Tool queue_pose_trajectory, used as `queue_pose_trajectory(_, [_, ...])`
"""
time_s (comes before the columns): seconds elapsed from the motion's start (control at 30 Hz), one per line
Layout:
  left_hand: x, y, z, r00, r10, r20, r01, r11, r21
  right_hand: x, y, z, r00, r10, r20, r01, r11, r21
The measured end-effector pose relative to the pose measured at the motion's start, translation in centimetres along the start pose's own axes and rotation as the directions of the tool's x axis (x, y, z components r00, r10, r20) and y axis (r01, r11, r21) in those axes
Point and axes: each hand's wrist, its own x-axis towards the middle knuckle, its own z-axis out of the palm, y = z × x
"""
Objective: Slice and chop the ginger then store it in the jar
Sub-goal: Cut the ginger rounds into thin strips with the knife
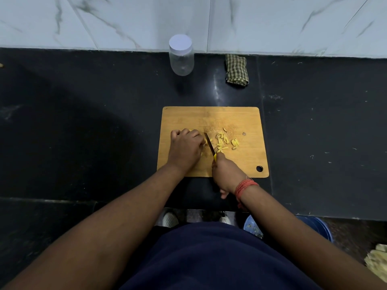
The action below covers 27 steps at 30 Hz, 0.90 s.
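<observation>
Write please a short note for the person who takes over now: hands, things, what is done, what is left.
Left hand: curled, holding ginger down on the board.
Right hand: grips the knife, blade down by the left fingers.
Cut pieces lie right of the blade.
Jar: behind the board, lid on, looks empty.
Done: part of the cutting.
Left: finish chopping, open jar, fill it.

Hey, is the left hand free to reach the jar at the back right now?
Probably not yet. The left hand is curled over ginger on the cutting board, so it is busy. The path itself looks open: bare counter lies between the board and the lidded jar.
</observation>
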Motion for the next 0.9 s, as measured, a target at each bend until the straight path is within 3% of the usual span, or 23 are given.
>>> queue_pose_trajectory(0.3, [0.2, -0.1, 0.2, 0.999, 0.031, -0.012, -0.031, 0.999, -0.008, 1.1, -0.7, 0.5, 0.999, 0.033, 0.034, -0.034, 0.999, 0.034])
queue_pose_trajectory(0.5, [0.1, 0.0, 0.3, 1.0, 0.019, -0.019, -0.019, 1.0, -0.007, 1.3, -0.3, 1.0, 1.0, -0.028, -0.006, 0.028, 0.995, -0.099])
queue_pose_trajectory(0.67, [0.1, 0.0, 0.1, 1.0, -0.015, -0.001, 0.015, 1.0, -0.007, 0.4, -0.1, 1.2, 0.992, 0.121, 0.044, -0.119, 0.992, -0.043])
queue_pose_trajectory(0.73, [0.0, 0.1, 0.0, 1.0, -0.02, 0.005, 0.02, 1.0, -0.008, -0.5, 0.4, 1.1, 0.994, 0.104, 0.03, -0.103, 0.995, -0.012])
queue_pose_trajectory(0.77, [0.0, 0.1, 0.0, 1.0, -0.02, 0.003, 0.02, 1.0, -0.007, -1.0, 1.0, 1.3, 0.998, 0.06, 0.001, -0.06, 0.997, -0.04])
queue_pose_trajectory(0.8, [0.0, 0.1, 0.0, 1.0, -0.019, 0.002, 0.019, 1.0, -0.005, -1.5, 1.4, 1.2, 0.996, 0.048, 0.078, -0.027, 0.966, -0.256])
queue_pose_trajectory(0.83, [0.0, 0.1, -0.1, 1.0, -0.021, 0.004, 0.021, 1.0, -0.003, -1.7, 2.4, 0.9, 0.995, -0.083, 0.063, 0.104, 0.822, -0.56])
queue_pose_trajectory(0.87, [0.1, 0.1, -0.1, 1.0, -0.022, 0.006, 0.022, 1.0, -0.003, -1.8, 2.0, 0.9, 0.998, -0.056, 0.001, 0.047, 0.82, -0.571])
queue_pose_trajectory(0.9, [0.1, 0.1, 0.0, 1.0, -0.022, 0.006, 0.022, 1.0, -0.004, -2.3, 2.3, 1.4, 0.993, -0.078, -0.087, 0.048, 0.951, -0.306])
